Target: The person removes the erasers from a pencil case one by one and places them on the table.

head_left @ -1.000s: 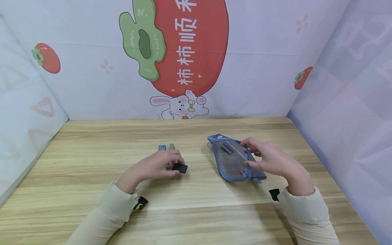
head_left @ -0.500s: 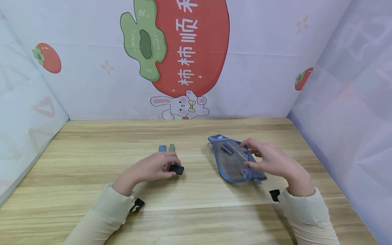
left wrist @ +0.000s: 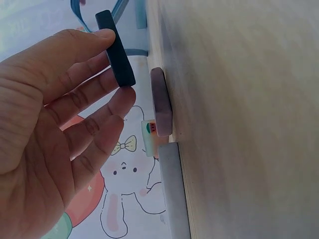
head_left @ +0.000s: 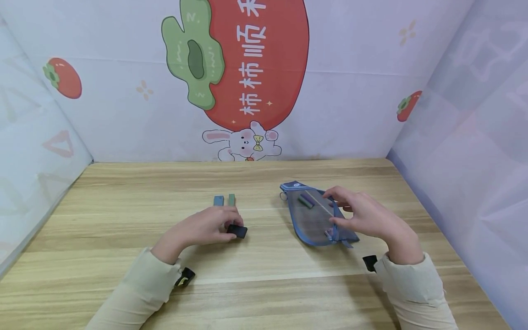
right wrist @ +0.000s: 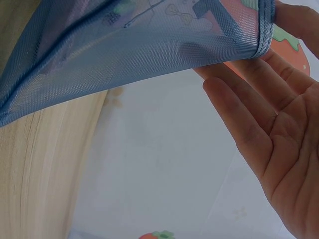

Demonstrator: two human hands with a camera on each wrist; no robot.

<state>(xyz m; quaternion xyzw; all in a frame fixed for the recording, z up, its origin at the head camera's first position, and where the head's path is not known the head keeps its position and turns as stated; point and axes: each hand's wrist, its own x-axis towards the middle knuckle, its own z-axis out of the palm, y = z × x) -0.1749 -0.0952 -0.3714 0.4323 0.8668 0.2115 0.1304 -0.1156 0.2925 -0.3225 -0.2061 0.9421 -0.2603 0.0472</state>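
Observation:
Between thumb and fingertips, my left hand (head_left: 206, 227) pinches a small black rectangular block (head_left: 238, 231), tilted above the table. In the left wrist view the thumb lies on one face of the black block (left wrist: 115, 50), fingertips on the other. Just beyond this hand stand a blue block (head_left: 218, 200) and a green block (head_left: 232, 200). My right hand (head_left: 367, 215) holds the edge of a blue mesh zip pouch (head_left: 309, 229), keeping that side raised. The right wrist view shows some fingers behind the mesh (right wrist: 149, 74). Green and purple sticks (head_left: 306, 200) lie inside the pouch.
Low in the left wrist view, a purplish block (left wrist: 162, 104), a greyish block (left wrist: 173, 189) and a small patterned piece (left wrist: 148, 137) rest on the wooden table (head_left: 264, 293). Printed cloth walls (head_left: 350, 114) enclose the back and sides. Black straps (head_left: 185, 277) show at the wrists.
My left hand has shifted slightly left and toward me with the black block, then nearly stopped. The right hand and the pouch hold their place.

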